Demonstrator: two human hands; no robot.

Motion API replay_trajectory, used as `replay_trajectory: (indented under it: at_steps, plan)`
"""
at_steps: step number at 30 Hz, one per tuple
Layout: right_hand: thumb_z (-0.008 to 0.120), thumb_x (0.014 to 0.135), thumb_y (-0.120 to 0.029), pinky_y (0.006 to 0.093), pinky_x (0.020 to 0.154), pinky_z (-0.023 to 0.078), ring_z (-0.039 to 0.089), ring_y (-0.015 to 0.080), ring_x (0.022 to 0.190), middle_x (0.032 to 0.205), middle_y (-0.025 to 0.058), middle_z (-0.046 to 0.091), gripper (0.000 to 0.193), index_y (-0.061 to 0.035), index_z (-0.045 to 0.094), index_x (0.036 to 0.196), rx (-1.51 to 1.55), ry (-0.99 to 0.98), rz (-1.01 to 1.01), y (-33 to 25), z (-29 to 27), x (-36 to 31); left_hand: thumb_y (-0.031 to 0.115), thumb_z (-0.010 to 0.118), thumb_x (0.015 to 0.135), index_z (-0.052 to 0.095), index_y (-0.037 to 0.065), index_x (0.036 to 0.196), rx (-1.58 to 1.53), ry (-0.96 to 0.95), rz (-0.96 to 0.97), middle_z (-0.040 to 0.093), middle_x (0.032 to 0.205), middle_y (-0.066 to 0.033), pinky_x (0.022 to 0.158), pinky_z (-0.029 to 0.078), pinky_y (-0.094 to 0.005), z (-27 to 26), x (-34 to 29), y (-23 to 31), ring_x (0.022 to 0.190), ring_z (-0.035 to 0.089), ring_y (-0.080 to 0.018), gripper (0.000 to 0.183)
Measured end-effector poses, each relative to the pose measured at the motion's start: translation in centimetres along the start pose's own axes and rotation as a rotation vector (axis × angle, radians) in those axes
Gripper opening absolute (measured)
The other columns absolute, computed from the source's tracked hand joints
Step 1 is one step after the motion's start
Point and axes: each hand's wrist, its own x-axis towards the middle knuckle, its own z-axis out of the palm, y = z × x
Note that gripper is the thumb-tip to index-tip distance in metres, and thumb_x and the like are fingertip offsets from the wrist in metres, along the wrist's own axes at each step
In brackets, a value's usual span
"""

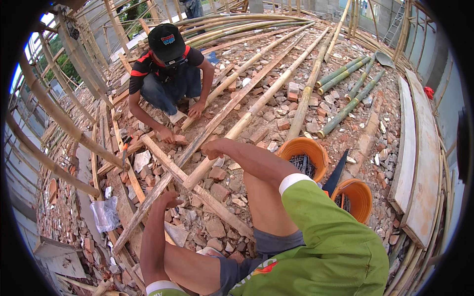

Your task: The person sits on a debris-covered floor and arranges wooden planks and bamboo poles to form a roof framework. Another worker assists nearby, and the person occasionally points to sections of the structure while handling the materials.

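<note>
Crouching over a floor of broken brick rubble [217, 222], the person reaches forward with both bare arms; the left hand [168, 200] is curled shut around a long wooden batten [197, 143] that runs diagonally from lower left to upper right, gripping it near where it crosses a second wooden batten [197, 187] lying the other way; the right hand [213, 148] is closed in a fist just above a bamboo pole [237, 129] that lies beside the first batten (whether it holds anything small I cannot tell). To the right of the right forearm stand two orange buckets, the nearer bucket [363, 200] by the green sleeve and the farther bucket [306, 155] holding dark nails; a dark blade-shaped piece [338, 172] lies between them. At the left a crumpled clear plastic bag [104, 213] rests on the bricks. Further off, a co-worker in a black cap [167, 42] squats facing this way, one hand [165, 134] pressed on the far end of the second batten and the other hand [196, 109] near another pole; beyond lie green bamboo poles [345, 93], and pale planks [424, 163] line the right edge.
</note>
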Motion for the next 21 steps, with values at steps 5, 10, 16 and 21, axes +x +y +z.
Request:
replay_trajectory:
  at_steps: [5, 10, 16, 21]
  plan:
    - [0.055, 0.076, -0.008, 0.0353, 0.05, 0.054, 0.066, 0.0295, 0.063, 0.081, 0.0166, 0.063, 0.027, 0.0048, 0.053, 0.1, -0.237, -0.027, -0.17, 8.1, 1.6, 4.2, 0.05, 0.058, 0.086, 0.051, 0.003, 0.131, 0.031, 0.093, 0.106, 0.055, 0.129, -0.0193, 0.101, 0.041, -0.0422, -3.4, 0.9, 1.7, 0.12, 0.051, -0.0349, 0.065]
    - [0.053, 0.079, -0.009, 0.037, 0.05, 0.055, 0.067, 0.0286, 0.065, 0.085, 0.0153, 0.063, 0.027, 0.0042, 0.053, 0.103, -0.012, -0.033, -0.058, 1.9, 1.3, 2.9, 0.049, 0.059, 0.086, 0.054, 0.003, 0.128, -0.076, 0.051, 0.029, 0.056, 0.127, -0.0197, 0.099, 0.042, -0.0423, 0.3, -0.3, -0.2, 0.119, 0.052, -0.0344, 0.063]
    - [0.06, 0.081, -0.019, 0.0315, 0.066, 0.05, 0.061, 0.0137, 0.076, 0.086, -0.0005, 0.064, 0.017, -0.0078, 0.062, 0.094, -0.139, 0.058, 0.093, 4.2, 2.5, 4.4, 0.047, 0.06, 0.086, 0.055, 0.003, 0.127, -0.022, 0.012, 0.04, 0.055, 0.128, -0.0203, 0.1, 0.042, -0.0423, -1.5, 0.5, 0.9, 0.119, 0.052, -0.0353, 0.06]
    - [0.059, 0.08, -0.02, 0.0346, 0.062, 0.051, 0.064, 0.015, 0.077, 0.087, -0.0001, 0.069, 0.018, -0.0107, 0.067, 0.093, -0.062, 0.149, 0.077, 8.4, 2.3, 5.8, 0.047, 0.06, 0.086, 0.055, 0.003, 0.127, 0.024, 0.106, 0.106, 0.054, 0.13, -0.0203, 0.101, 0.041, -0.042, -3.2, 1.5, 1.6, 0.121, 0.051, -0.0354, 0.061]
